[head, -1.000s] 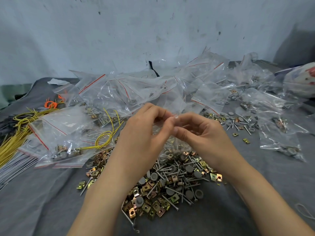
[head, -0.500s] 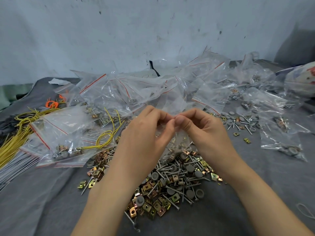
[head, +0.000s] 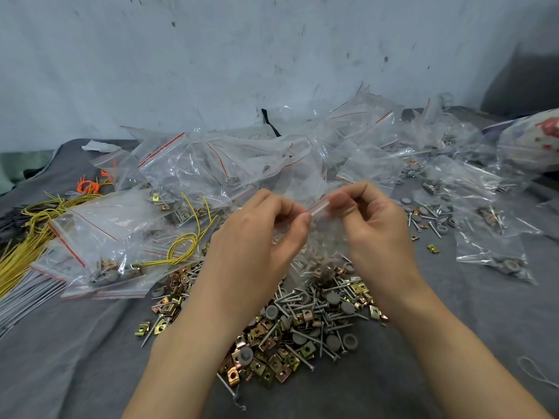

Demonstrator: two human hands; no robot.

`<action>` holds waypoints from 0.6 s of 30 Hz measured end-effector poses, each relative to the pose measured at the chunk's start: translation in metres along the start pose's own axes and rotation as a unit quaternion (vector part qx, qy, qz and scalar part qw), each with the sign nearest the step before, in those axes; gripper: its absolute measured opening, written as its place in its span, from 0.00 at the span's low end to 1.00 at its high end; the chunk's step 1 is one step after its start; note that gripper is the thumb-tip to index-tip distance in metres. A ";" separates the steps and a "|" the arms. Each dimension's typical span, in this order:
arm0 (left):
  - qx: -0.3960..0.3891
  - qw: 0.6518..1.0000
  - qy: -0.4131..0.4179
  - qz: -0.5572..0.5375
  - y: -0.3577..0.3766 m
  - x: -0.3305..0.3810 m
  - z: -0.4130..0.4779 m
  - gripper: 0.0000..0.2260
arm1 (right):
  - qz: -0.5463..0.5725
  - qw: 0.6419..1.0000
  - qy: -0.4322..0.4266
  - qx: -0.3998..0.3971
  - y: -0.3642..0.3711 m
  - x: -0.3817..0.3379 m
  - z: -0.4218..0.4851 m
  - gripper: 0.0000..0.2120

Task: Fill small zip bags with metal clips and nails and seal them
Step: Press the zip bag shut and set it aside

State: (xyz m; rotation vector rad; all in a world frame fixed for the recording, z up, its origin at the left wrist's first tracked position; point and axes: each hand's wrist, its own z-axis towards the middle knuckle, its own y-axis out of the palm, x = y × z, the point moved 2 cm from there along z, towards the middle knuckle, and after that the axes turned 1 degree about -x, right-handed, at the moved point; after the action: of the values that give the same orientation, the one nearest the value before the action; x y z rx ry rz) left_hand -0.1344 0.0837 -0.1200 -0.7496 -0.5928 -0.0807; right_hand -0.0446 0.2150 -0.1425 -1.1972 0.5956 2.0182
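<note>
Zip bag (head: pixel 325 234) (top strip) between grips (head: pixel 254 237) (head: pixel 378 234)

**Bench layout, centre outward**

Pile of clips and nails (head: pixel 302 322) on the cloth (head: pixel 75 358), centre front. Above it, left hand (head: pixel 260 237) and right hand (head: pixel 375 228) pinch a zip bag (head: pixel 320 234) between them. Heap of bags (head: pixel 236 158) behind. Wire bundle (head: pixel 18 255) far left.

light: soft, even | glare: plastic bags (head: pixel 230 164) | edges: wide-angle warped
</note>
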 end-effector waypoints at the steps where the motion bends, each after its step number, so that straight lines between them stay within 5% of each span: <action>1: 0.001 1.000 -0.002 -0.002 -0.001 -0.001 -0.001 0.06 | 0.008 1.000 0.006 0.015 -0.003 0.000 0.002 0.11; 18: 0.005 1.000 -0.006 -0.012 -0.012 -0.006 -0.003 0.10 | 0.014 0.997 0.005 0.082 -0.017 -0.008 0.013 0.13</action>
State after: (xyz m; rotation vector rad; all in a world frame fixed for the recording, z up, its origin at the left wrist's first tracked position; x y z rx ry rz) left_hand -0.1411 0.0722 -0.1174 -0.7336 -0.6144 -0.0960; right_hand -0.0362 0.2320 -0.1302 -1.1069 0.7708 1.9474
